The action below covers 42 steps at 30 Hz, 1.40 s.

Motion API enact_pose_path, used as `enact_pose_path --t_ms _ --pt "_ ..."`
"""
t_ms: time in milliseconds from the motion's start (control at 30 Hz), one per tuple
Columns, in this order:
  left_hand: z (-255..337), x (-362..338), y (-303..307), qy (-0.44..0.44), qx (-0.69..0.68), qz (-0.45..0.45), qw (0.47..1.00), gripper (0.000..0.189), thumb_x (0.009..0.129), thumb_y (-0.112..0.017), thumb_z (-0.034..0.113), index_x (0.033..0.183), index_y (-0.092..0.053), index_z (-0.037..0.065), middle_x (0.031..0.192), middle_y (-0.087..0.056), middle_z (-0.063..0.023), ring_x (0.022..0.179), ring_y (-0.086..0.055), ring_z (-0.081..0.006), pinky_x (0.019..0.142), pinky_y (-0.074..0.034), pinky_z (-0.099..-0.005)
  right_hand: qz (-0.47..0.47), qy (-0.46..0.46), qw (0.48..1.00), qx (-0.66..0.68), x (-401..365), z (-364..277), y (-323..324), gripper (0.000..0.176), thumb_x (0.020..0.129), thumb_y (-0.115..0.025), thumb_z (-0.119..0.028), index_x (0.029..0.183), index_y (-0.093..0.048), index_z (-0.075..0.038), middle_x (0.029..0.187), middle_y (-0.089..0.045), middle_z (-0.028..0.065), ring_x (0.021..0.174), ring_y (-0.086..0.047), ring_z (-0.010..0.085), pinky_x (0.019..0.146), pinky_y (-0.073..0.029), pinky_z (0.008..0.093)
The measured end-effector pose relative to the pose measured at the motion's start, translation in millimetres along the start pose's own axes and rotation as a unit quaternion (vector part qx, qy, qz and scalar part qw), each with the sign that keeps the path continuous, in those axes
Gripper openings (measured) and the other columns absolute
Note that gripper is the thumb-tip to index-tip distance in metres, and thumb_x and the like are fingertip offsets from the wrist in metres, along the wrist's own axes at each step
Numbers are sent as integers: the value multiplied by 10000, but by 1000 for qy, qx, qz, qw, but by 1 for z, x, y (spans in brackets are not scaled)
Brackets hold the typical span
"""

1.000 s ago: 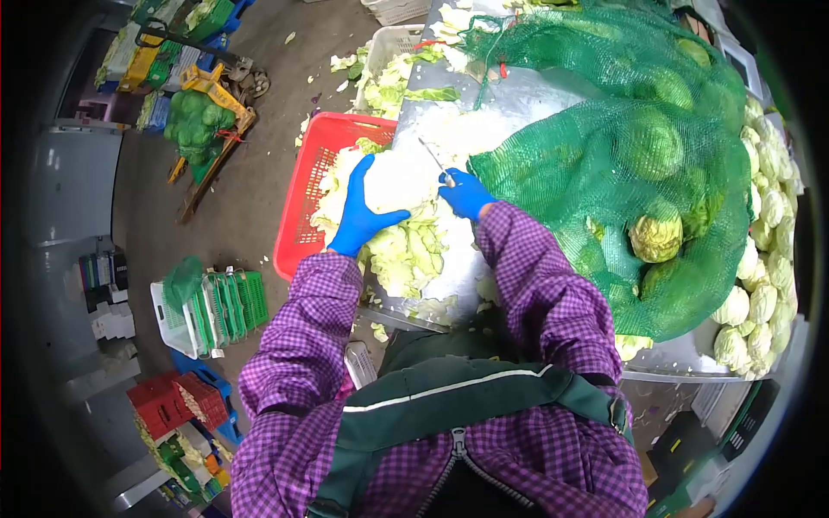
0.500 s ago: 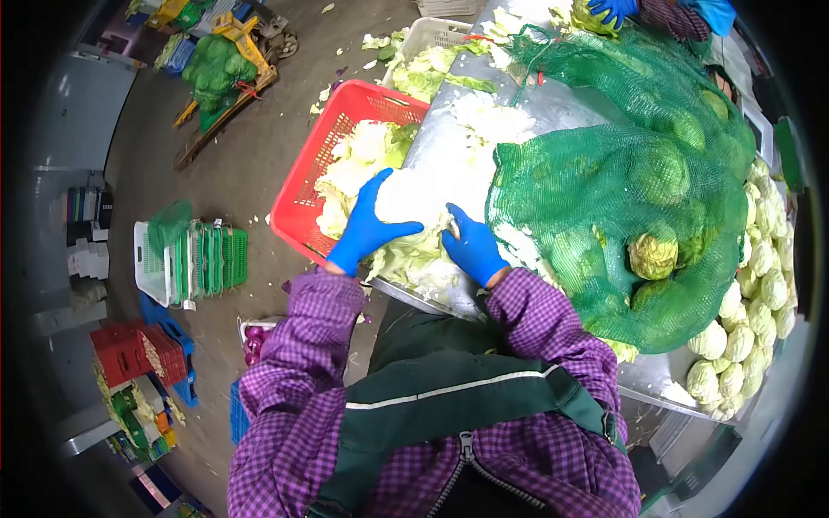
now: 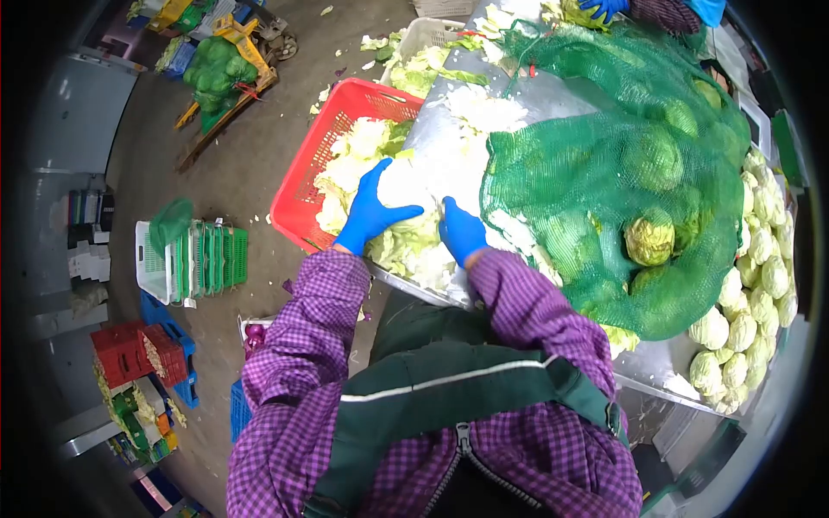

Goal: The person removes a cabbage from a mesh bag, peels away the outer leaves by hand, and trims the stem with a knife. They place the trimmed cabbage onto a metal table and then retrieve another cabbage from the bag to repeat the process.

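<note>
My left hand [image 3: 373, 209], in a blue glove, curves around the left side of a pale cabbage [image 3: 413, 183], thumb and fingers spread against it. Glare washes out most of that cabbage's outline. On its right side is my right hand [image 3: 462, 231], also gloved, with the fingers curled; whatever they hold is hidden. Loose cabbage leaves [image 3: 414, 255] lie below both hands along the table edge. A red crate [image 3: 298, 186] with pale leaves stands against the table on the left. To the right, a green mesh bag [image 3: 561, 164] of cabbages spreads over the metal table [image 3: 561, 102].
Trimmed cabbages [image 3: 760, 302] are piled at the right end. A whitish crate [image 3: 423, 36] with leaves stands beyond the red one. Across the table, a co-worker's gloved hand [image 3: 604, 9] touches a cabbage. Stacked crates [image 3: 207, 259] and a loaded yellow pallet jack [image 3: 242, 39] stand on the floor.
My right hand has shifted slightly left and turned, hiding the small object that showed by its thumb. My left hand stays at the cabbage. The view has shifted slightly.
</note>
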<state>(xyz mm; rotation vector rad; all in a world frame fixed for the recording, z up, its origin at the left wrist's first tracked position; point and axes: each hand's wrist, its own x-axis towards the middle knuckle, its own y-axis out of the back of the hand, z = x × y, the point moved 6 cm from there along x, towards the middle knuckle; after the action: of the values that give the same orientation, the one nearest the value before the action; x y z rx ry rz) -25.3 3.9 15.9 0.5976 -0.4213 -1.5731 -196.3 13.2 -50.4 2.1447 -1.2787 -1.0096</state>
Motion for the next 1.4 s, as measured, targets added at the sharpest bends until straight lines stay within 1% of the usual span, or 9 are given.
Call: enact_pose_path --t_ms 200,333,400,533,600,900,1133,1267,1400 --pt "-8 -10 4 -9 -22 16 1000 1043 555 -881 299 1398 -315 61 1366 -374 -168 1278 -366 -295 1064 -319 -391 12 -5 999 -39 50 28 -1 372 884 -458 -237 1221 -491 -83 1043 -629 233 881 -648 344 752 -514 425" --pt "-14 -34 20 -70 -59 15 996 1045 599 -864 249 1420 -246 60 1356 -378 -164 1279 -360 -282 1071 -311 -387 -107 5 878 467 49 15 4 458 861 -601 -308 1238 -512 -63 764 -595 72 499 -531 140 490 -458 284" --pt "-7 -56 31 73 -241 65 966 1032 644 -837 208 1436 -193 65 1352 -388 -158 1247 -407 -272 1043 -352 -366 -144 -30 887 437 42 -6 -1 515 868 -600 -400 1240 -524 -53 742 -563 34 462 -466 76 423 -396 244" --pt "-22 -75 19 253 -486 224 806 948 707 -794 207 1427 -195 59 1306 -442 -142 1175 -474 -234 966 -419 -342 -92 110 945 293 18 -47 -2 507 922 -515 -394 1336 -463 -106 1035 -640 202 892 -647 303 790 -496 356" --pt "-45 -72 15 242 -487 268 796 916 715 -789 213 1413 -219 50 1281 -465 -140 1149 -492 -224 940 -434 -349 -125 144 951 242 11 -65 10 515 942 -470 -377 1384 -388 -127 1166 -574 256 1120 -542 377 955 -410 385" --pt "-41 -80 10 117 -473 281 827 780 711 -765 44 1353 -322 54 1243 -486 -115 1131 -499 -210 941 -450 -339 -71 195 977 51 11 -78 24 562 922 -483 -388 1431 -302 -229 1081 -614 229 988 -601 379 877 -458 417" --pt "-42 -78 17 72 -473 293 828 706 699 -759 15 1308 -405 56 1231 -497 -104 1123 -499 -204 948 -438 -329 41 248 955 157 17 -70 22 465 927 -497 -348 1363 -440 -197 895 -668 183 803 -655 316 713 -505 383" --pt "-89 -92 29 158 -551 351 740 398 860 -589 80 1242 -480 64 1114 -559 -79 992 -559 -196 863 -487 -348 -16 -35 902 430 46 -17 5 401 932 -528 -260 1304 -518 -112 637 -523 5 487 -468 72 411 -417 248" --pt "-55 -57 46 156 -455 174 859 599 858 -619 345 1338 -406 56 1280 -465 -150 1176 -467 -242 919 -452 -422 22 1 907 420 22 -20 18 398 932 -529 -252 1301 -519 -104 681 -571 31 488 -493 86 432 -442 251"
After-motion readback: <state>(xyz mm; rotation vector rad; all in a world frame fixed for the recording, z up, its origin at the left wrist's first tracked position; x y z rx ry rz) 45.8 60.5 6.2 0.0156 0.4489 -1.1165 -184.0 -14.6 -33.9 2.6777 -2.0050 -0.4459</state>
